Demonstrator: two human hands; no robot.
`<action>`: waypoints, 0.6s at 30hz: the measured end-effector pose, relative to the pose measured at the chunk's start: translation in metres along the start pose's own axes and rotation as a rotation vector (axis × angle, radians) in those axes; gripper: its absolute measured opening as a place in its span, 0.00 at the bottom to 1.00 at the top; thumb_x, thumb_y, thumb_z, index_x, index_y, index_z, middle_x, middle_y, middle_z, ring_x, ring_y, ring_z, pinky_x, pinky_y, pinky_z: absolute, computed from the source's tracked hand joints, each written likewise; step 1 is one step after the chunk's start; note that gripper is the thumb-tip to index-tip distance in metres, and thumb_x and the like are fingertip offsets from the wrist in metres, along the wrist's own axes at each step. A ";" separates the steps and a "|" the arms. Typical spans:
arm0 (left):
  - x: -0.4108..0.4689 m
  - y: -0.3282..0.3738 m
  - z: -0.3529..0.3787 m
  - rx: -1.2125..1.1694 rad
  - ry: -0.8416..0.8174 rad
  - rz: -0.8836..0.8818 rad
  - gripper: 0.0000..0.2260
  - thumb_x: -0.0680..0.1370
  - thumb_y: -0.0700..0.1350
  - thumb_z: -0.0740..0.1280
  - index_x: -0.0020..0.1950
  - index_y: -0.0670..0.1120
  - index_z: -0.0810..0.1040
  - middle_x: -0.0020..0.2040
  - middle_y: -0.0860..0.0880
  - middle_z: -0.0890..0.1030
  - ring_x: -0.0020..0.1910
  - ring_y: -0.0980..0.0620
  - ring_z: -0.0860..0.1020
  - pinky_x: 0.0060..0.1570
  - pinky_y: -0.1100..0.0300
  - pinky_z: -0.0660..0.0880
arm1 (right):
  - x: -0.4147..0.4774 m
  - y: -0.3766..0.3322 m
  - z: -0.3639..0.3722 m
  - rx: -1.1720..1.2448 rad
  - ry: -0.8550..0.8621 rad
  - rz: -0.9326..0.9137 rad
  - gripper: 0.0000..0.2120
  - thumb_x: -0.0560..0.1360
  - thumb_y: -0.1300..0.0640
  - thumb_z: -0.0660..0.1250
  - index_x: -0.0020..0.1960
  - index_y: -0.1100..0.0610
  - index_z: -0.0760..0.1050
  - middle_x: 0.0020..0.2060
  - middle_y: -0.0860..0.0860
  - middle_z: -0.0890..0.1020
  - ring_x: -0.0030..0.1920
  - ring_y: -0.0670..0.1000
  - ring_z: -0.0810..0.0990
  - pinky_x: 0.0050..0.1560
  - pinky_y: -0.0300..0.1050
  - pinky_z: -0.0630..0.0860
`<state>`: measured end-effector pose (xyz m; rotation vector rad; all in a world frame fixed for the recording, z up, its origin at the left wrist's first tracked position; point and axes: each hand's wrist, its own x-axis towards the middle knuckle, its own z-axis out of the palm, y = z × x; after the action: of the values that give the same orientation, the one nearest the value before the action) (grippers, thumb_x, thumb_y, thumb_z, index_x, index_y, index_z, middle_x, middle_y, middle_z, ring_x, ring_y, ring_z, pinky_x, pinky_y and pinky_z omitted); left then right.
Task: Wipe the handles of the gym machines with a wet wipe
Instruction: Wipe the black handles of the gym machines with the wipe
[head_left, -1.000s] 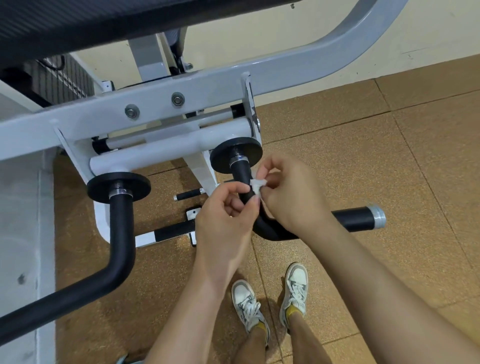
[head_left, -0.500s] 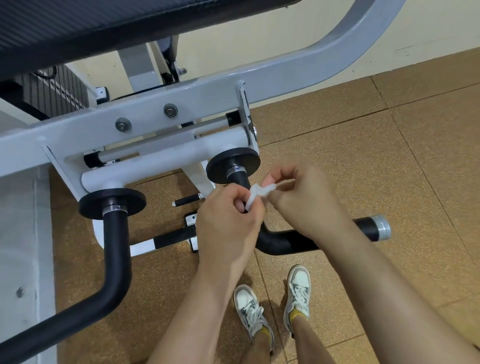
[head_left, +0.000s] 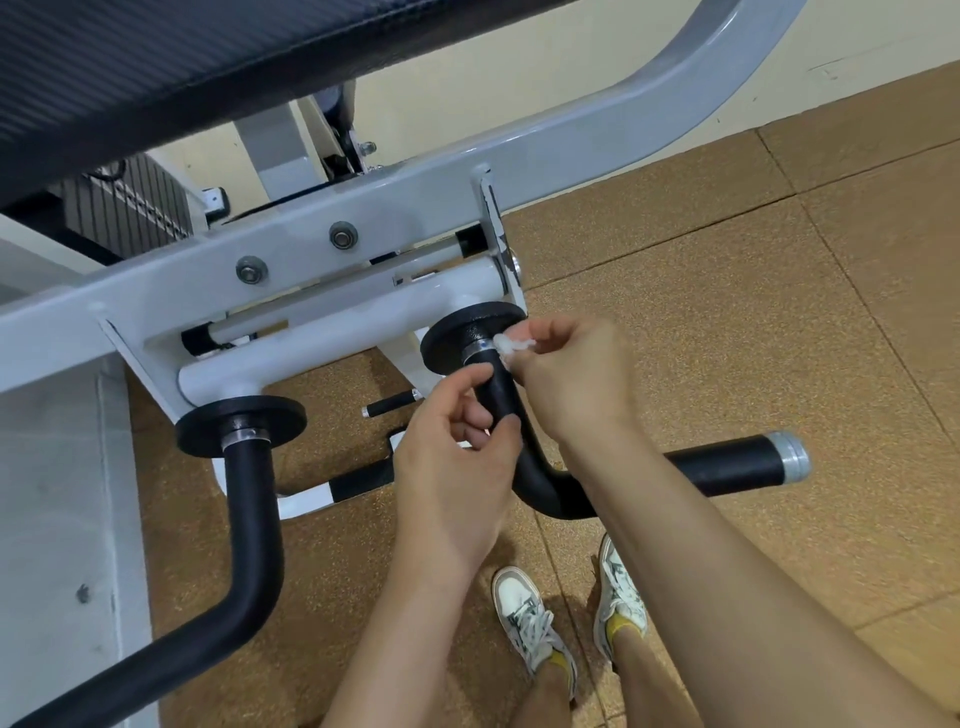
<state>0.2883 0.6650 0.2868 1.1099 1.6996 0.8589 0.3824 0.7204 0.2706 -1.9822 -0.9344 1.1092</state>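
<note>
The right black handle (head_left: 501, 400) drops from a black disc (head_left: 452, 338) on the grey machine frame and bends right to a metal end cap (head_left: 789, 460). My right hand (head_left: 571, 379) pinches a small crumpled white wet wipe (head_left: 511, 344) against the top of this handle, at its metal collar. My left hand (head_left: 457, 462) is just left of the same handle with its fingers loosely curled. Its forefinger and thumb tips touch the grip, and it holds no wipe. The left black handle (head_left: 249, 525) hangs untouched at lower left.
The grey machine frame (head_left: 171, 291) and a black pad (head_left: 208, 57) overhang the upper view, with a weight stack (head_left: 130, 208) behind. A small black peg (head_left: 389, 404) and a white base bar (head_left: 306, 501) lie below. My shoes (head_left: 530, 618) stand on brown floor tiles.
My left hand has let go of the wipe and dropped lower beside the handle. My right hand has carried the wipe up to the collar under the disc.
</note>
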 end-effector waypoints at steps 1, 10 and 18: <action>0.002 0.000 0.001 -0.012 0.008 -0.005 0.16 0.73 0.38 0.70 0.51 0.59 0.77 0.40 0.48 0.76 0.35 0.59 0.72 0.40 0.67 0.72 | 0.000 0.000 0.001 -0.011 0.010 -0.004 0.07 0.69 0.56 0.73 0.34 0.50 0.79 0.32 0.46 0.83 0.37 0.49 0.83 0.43 0.50 0.81; 0.013 0.002 0.003 -0.139 0.088 -0.097 0.09 0.74 0.38 0.70 0.48 0.52 0.78 0.37 0.51 0.75 0.32 0.62 0.71 0.35 0.72 0.71 | 0.004 0.003 0.002 0.091 -0.115 0.106 0.02 0.65 0.59 0.68 0.36 0.54 0.80 0.33 0.51 0.84 0.38 0.55 0.84 0.42 0.57 0.81; 0.016 0.003 0.004 -0.106 0.050 -0.087 0.10 0.74 0.38 0.69 0.47 0.53 0.79 0.39 0.50 0.73 0.34 0.60 0.71 0.37 0.69 0.72 | 0.011 0.004 -0.005 0.461 -0.264 0.478 0.09 0.71 0.73 0.63 0.45 0.62 0.77 0.38 0.60 0.82 0.36 0.57 0.82 0.38 0.48 0.81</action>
<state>0.2903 0.6812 0.2829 0.9435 1.7098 0.9178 0.3918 0.7261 0.2646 -1.7308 -0.2737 1.7069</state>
